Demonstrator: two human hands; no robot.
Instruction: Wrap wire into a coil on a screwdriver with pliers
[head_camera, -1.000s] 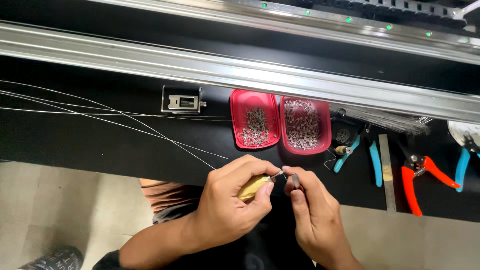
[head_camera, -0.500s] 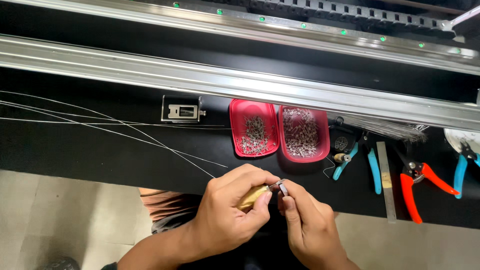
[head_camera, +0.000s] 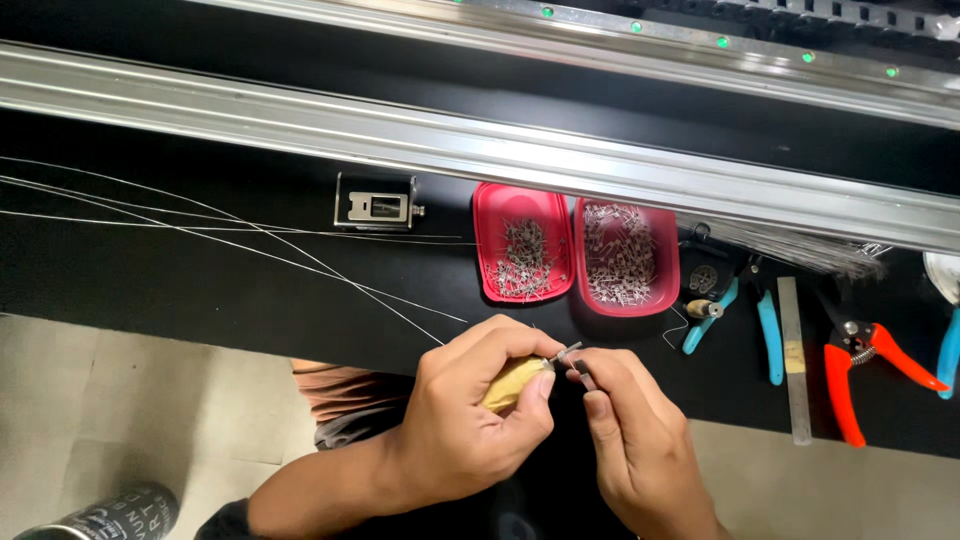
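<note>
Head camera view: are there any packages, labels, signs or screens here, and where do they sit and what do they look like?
Dark can: bottom left on the floor, lying on its side, cylindrical, black with pale lettering.
Pink trays: two open tubs side by side on the black bench, holding small metal parts.
No signs or screens show.

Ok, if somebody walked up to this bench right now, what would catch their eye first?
Probably the two red trays of small metal pins at the bench's middle, under the long aluminium rail. Then the hands at the near edge: the left hand grips a yellowish tool, the right hand pinches a small metal piece against its tip. Orange-handled pliers lie at right.
</note>
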